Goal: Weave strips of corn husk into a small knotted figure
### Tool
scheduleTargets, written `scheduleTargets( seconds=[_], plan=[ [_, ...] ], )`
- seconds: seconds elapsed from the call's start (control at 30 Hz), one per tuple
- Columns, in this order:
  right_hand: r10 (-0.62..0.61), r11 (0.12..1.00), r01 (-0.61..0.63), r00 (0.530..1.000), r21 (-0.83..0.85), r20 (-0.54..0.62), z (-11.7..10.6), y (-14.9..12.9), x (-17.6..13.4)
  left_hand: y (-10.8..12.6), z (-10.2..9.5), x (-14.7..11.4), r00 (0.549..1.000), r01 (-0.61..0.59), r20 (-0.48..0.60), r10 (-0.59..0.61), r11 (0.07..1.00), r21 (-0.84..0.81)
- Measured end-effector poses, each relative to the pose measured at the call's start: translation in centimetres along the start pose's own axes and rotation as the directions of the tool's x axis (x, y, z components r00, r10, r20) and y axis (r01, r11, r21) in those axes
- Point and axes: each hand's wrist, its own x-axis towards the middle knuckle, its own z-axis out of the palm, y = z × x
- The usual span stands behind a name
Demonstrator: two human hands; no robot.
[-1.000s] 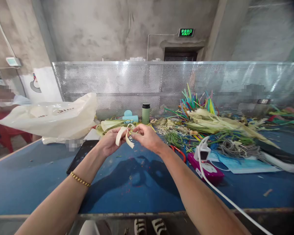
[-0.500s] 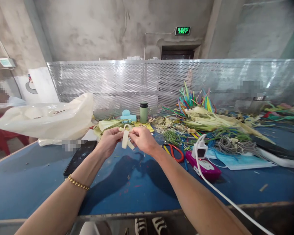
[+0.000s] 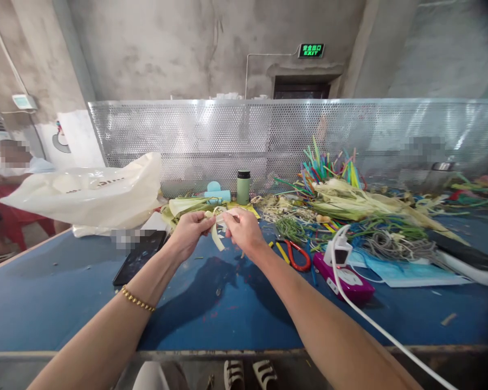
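Note:
Over the table, my left hand (image 3: 188,234) pinches a pale, cream strip (image 3: 216,237) that looks like corn husk. From the other side my right hand (image 3: 244,232) grips the same strip, its fingertips almost meeting the left ones. The strip is looped between the fingers and one end dangles below them. Fingers hide part of the loop. Just behind the hands lies a bundle of green-yellow husks (image 3: 187,207). A gold bead bracelet (image 3: 137,299) circles my left wrist.
A dark tablet (image 3: 136,262) and a big white plastic bag (image 3: 89,197) lie left. Red-handled scissors (image 3: 299,257), a magenta power block (image 3: 345,279) with a white cable, and husk piles (image 3: 345,200) lie right. A green bottle (image 3: 243,188) stands behind. Another person sits far left.
The strip's loop, which stood up between my fingers, is now lower and smaller, with one end hanging instead of two. My view has turned slightly left.

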Motion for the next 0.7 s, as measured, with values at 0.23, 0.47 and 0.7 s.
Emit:
scheduleTargets(
  seconds=[0.23,0.47,0.7],
  plan=[
    [0.103,0.969,-0.100,0.995,0.227,0.001,0.7,0.4,-0.1,0.0,-0.2,0.0,0.996,0.089,0.009,-0.089,0.996,-0.022],
    [0.178,0.941,-0.212,0.973,0.263,0.149,1.1,0.7,-0.2,-0.1,-0.5,0.3,0.991,0.094,-0.101,-0.087,0.993,0.067],
    [-0.002,1.000,-0.002,0.984,0.021,0.176,0.4,0.0,-0.3,0.4,-0.7,0.4,0.971,0.105,-0.229,-0.075,0.987,0.120]
  ],
)
